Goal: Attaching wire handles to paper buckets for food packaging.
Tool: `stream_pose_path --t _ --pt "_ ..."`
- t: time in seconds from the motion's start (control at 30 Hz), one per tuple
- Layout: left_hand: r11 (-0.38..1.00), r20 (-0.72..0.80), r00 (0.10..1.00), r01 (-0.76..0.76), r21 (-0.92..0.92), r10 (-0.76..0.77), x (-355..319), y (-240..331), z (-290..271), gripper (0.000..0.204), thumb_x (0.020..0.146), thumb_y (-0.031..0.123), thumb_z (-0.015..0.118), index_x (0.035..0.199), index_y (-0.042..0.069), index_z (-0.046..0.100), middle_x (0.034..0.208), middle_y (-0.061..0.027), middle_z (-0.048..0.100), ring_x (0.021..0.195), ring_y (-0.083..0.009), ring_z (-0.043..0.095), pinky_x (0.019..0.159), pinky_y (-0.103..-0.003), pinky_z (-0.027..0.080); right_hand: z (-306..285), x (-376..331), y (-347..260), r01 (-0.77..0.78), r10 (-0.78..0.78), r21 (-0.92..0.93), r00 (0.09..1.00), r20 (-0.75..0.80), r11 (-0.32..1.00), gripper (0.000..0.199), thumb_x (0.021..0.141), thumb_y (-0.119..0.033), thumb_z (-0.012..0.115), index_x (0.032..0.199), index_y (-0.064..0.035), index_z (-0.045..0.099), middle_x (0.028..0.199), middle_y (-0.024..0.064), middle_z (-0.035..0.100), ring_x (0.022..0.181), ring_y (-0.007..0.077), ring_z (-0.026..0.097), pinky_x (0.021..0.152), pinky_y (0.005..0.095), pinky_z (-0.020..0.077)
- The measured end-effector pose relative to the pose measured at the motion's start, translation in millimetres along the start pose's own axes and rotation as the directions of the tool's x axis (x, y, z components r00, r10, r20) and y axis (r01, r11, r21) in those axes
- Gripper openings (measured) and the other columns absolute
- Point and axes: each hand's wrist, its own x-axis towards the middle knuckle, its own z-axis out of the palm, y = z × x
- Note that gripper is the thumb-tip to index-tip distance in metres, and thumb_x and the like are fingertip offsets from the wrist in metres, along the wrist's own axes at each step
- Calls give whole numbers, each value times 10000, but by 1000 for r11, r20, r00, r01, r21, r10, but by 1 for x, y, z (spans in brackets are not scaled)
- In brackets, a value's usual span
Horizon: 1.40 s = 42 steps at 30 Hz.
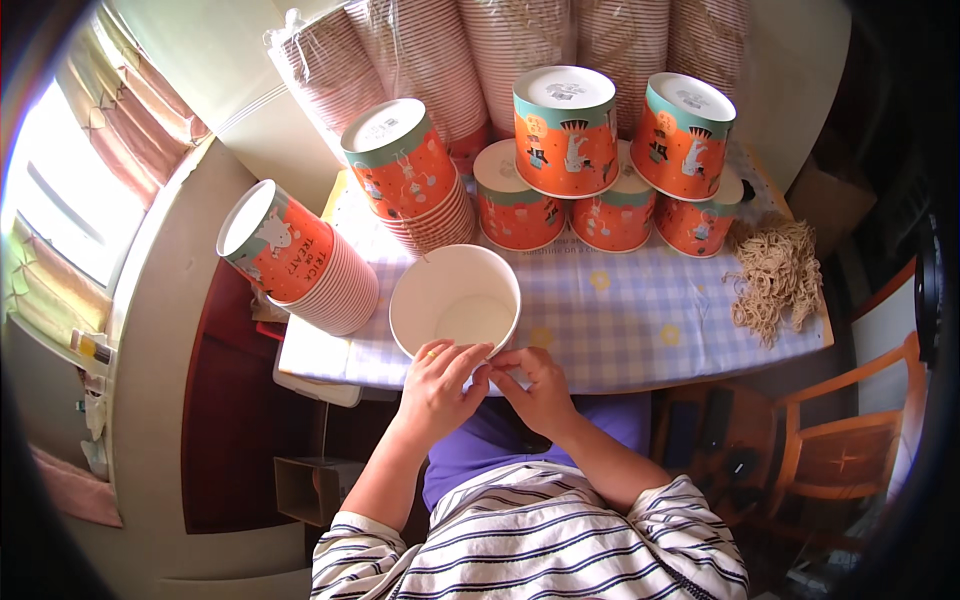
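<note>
A white-lined paper bucket (417, 305) stands mouth up at the near edge of the table, in front of me. My left hand (442, 385) is closed at its near rim, with the fingers curled over the edge. Right beside it, my right hand (535, 392) pinches its fingertips together against the same rim. Whatever sits between those fingertips is too small to make out. At the bucket's far rim a short bit of thin cord (426, 257) shows. The bucket's outer wall is mostly hidden.
Upturned orange-and-green paper buckets (565, 140) are piled in two tiers behind. Two nested stacks, one leaning (300, 255) and one farther back (405, 175), stand left. Plastic-wrapped bucket stacks (515, 60) line the wall. Beige cords (780, 280) lie at right, near a wooden chair (850, 430).
</note>
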Motion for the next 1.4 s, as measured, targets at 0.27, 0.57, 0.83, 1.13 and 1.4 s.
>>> stream_pose_path --t 0.27,0.57,0.83,1.13,1.4 --pt "1000 1 1000 -19 20 19 -1 0 4 344 657 10 678 990 85 643 893 -47 674 779 -266 639 798 -388 500 0 -2 8 -22 23 -29 998 53 999 102 812 -123 669 891 -62 647 871 75 675 805 264 610 775 362 457" --pt "1000 -13 1000 -7 -15 7 0 -2 2 350 651 -14 651 989 79 636 834 -53 653 768 -247 629 790 -376 483 3 2 -8 -58 66 125 996 -63 991 218 756 -104 704 932 -61 582 726 66 632 661 238 620 767 363 456" --pt "1000 -10 1000 2 -14 -2 0 -2 3 320 665 -10 642 973 76 640 799 -62 653 751 -251 626 788 -370 484 9 3 3 190 -207 -186 975 -77 964 166 706 -38 713 818 -97 605 680 18 628 620 194 579 714 337 417" --pt "1000 -3 1000 24 -14 -24 -1 -2 2 325 669 2 644 984 81 638 804 -62 651 766 -252 626 813 -379 477 4 0 1 121 -131 -178 990 -44 977 166 707 -109 716 822 -96 597 668 24 650 595 188 616 740 338 407" --pt "999 -4 1000 24 -23 -24 3 1 3 322 678 30 655 994 85 634 875 -62 648 810 -251 626 826 -380 470 5 0 4 136 -146 -146 988 -58 980 128 737 -75 694 833 -76 610 702 42 658 614 206 625 732 339 417"
